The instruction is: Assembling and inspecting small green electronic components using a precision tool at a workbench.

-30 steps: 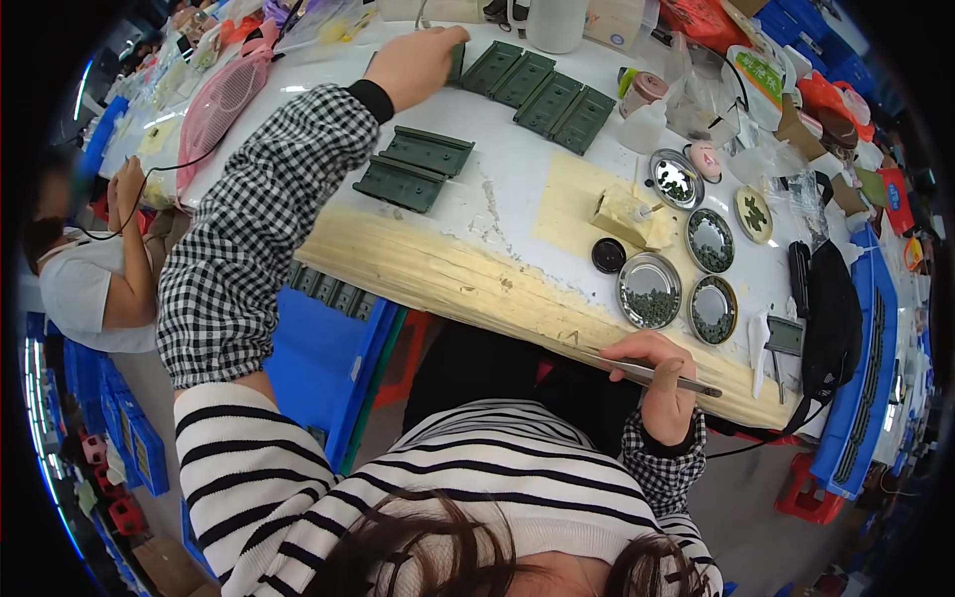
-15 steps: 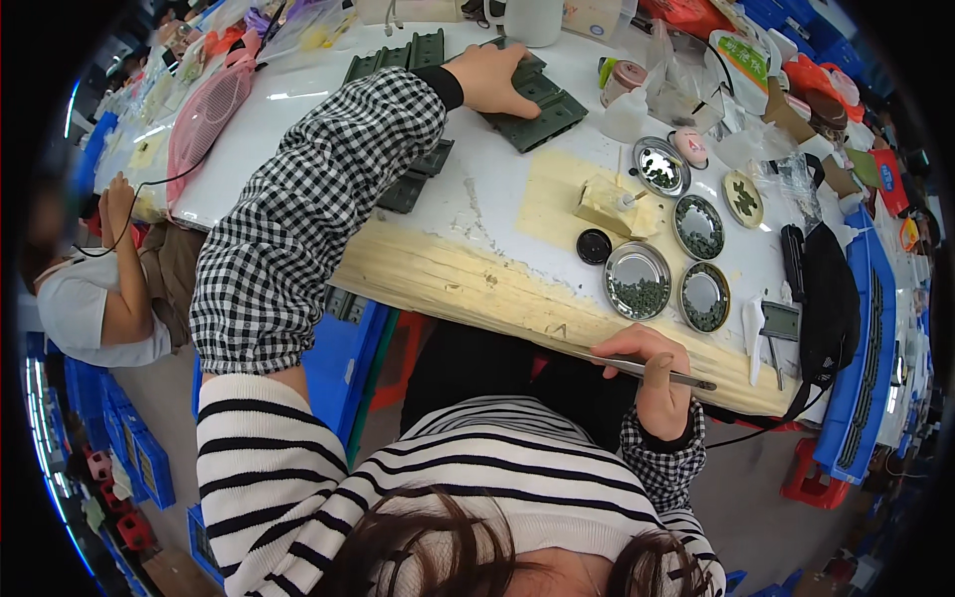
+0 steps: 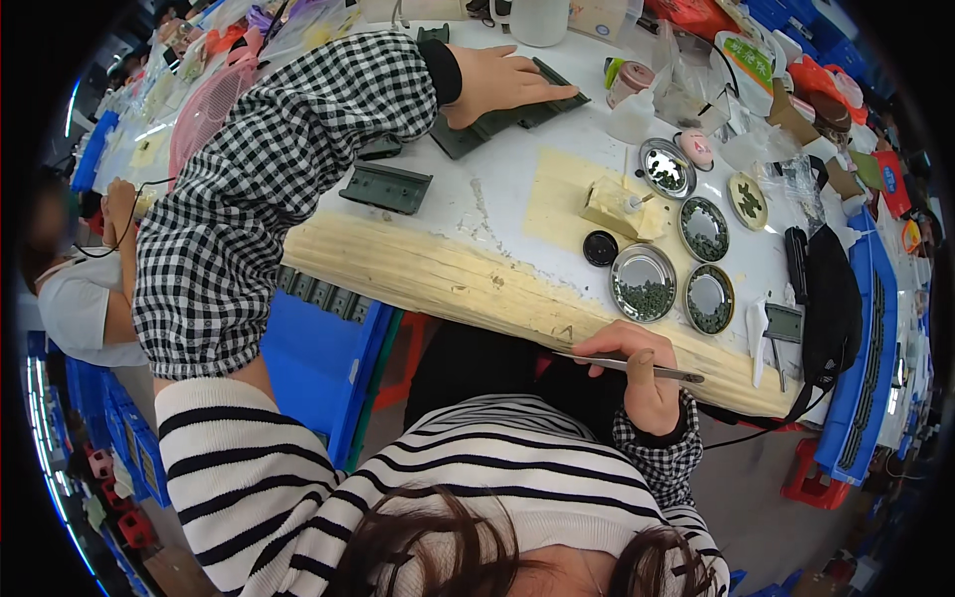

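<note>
Toward the far side of the table, my left hand (image 3: pixel 505 84) lies with fingers stretched out across dark green moulded pieces (image 3: pixel 463 138). The hand covers much of them. Another dark green rectangular piece (image 3: pixel 387 188) sits alone nearer the table's front edge, beside my checked sleeve (image 3: pixel 333 104). Low over the front edge, my right hand (image 3: pixel 645 376) is closed around slim metal tweezers (image 3: pixel 679 374), which lie across its fingers. Round metal dishes of small green parts, one of them a near dish (image 3: pixel 643 261), stand beyond my right hand.
A yellowish block (image 3: pixel 624 207) with a thin pin stands beside a black cap (image 3: pixel 600 248). Bottles, jars and plastic bags crowd the back right. Blue crates (image 3: pixel 863 328) flank the table, and a black bag (image 3: pixel 831 289) hangs at its right. A co-worker (image 3: pixel 90 298) sits at the left.
My left hand has turned and flattened over the green pieces, which have shifted left and nearer. My left forearm has swung left, uncovering the single piece. My right hand stays nearly still with the tweezers.
</note>
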The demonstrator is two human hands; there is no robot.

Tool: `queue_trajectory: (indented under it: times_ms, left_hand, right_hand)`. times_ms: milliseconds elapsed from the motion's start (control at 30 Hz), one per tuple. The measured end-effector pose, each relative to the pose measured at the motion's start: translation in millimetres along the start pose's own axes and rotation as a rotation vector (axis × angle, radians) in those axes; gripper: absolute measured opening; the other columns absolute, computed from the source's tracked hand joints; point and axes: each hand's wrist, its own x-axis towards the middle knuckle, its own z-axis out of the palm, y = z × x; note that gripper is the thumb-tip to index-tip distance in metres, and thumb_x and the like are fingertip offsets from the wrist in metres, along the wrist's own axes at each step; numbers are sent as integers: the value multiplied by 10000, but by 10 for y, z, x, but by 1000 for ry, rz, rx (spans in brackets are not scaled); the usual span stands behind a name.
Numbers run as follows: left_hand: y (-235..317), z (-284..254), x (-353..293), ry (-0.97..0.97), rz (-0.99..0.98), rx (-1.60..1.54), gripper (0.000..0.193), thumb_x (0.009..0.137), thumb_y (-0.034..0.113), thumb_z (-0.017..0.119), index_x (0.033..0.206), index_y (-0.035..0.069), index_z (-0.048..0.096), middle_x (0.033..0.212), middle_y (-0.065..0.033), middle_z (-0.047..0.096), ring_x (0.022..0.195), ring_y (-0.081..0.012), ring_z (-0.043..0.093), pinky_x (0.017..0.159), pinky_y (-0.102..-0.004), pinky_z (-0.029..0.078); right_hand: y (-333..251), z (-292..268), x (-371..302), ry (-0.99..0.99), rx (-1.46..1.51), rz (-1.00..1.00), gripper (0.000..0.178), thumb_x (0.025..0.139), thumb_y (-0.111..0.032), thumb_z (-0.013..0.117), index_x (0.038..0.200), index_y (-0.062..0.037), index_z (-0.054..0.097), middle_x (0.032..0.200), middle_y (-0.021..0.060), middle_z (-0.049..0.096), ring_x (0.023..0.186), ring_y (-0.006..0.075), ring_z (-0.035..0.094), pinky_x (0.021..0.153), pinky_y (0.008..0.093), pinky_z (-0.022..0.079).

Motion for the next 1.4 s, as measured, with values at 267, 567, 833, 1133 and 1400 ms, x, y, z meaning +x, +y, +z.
queue_trajectory:
  times_ms: [267,567,833,1133,1400]
  left_hand:
    - [-218,340,62,360,200,597,725,946,182,470,1517,238,28,1537,55,250,1372,-160,322,1168,-403,232]
    - [-465,693,-28,272,-597,184,490,942,188,481,1420,207,372,1388,-17,465,1281,-217,433,1120,-419,298]
    - [-645,1195,-583,401,-627,-389,353,989,283,441,1286,119,540,1260,-103,578,1167,-296,534,983,-448,415]
    - [-613,1348,-1036,681,-546,-612,382,999,294,442,1278,54,545,1303,-180,542,1090,-334,562,948,-358,432]
    - [-545,1430,-837,458,-866,-685,601,970,486,414,1368,36,441,1073,-288,627,1055,-413,589,926,-407,446]
  right_hand:
    - [-80,12,-24,-18,15,-12,597,1016,-434,325,978,57,662,856,150,656,715,186,616,644,277,503]
    - [-82,52,-2,-42,7,-35,615,1016,-442,315,975,62,665,840,147,652,700,182,612,633,272,500]
    - [-56,60,6,-37,33,-22,606,1015,-432,328,964,69,665,837,149,652,677,186,607,622,274,497]
    - [-36,77,41,-46,48,-21,607,1012,-434,341,959,77,666,835,154,649,660,184,602,618,273,487]
    - [-58,95,40,-49,37,-20,616,1010,-444,342,958,78,664,823,153,648,651,184,600,616,277,484]
